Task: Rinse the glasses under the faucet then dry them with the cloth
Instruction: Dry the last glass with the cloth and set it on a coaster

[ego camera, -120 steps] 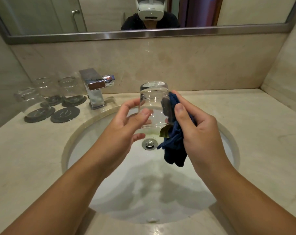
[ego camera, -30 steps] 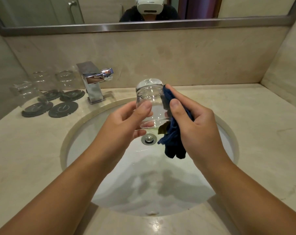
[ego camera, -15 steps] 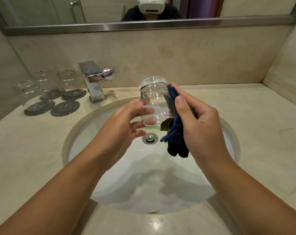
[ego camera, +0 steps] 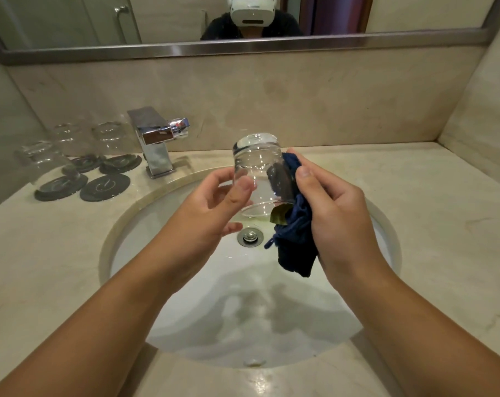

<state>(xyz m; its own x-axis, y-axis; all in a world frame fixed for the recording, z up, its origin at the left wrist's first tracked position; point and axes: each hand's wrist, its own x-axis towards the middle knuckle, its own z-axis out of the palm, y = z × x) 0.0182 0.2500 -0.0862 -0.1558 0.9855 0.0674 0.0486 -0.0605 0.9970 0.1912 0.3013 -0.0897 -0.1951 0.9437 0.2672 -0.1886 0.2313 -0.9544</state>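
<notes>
A clear glass (ego camera: 257, 173) is held upside down over the sink basin (ego camera: 185, 325). My left hand (ego camera: 211, 216) holds its left side, thumb on the near wall and fingers curled behind it. My right hand (ego camera: 334, 213) grips a dark blue cloth (ego camera: 296, 245) and pinches it against the glass's right wall. Part of the cloth shows dark through the glass, and the rest hangs down over the basin. The chrome faucet (ego camera: 157, 138) stands at the back left with no water running.
Three more clear glasses (ego camera: 47, 161) stand upside down on dark round coasters left of the faucet. A fourth coaster (ego camera: 104, 187) is bare. The drain (ego camera: 250, 236) sits under the glass. A mirror (ego camera: 243, 50) runs along the back wall, and marble countertop (ego camera: 415, 210) extends right.
Half a second ago my left fingers were spread off the glass; now thumb and fingers close on it again. The right hand and cloth keep their place on the glass's right side.
</notes>
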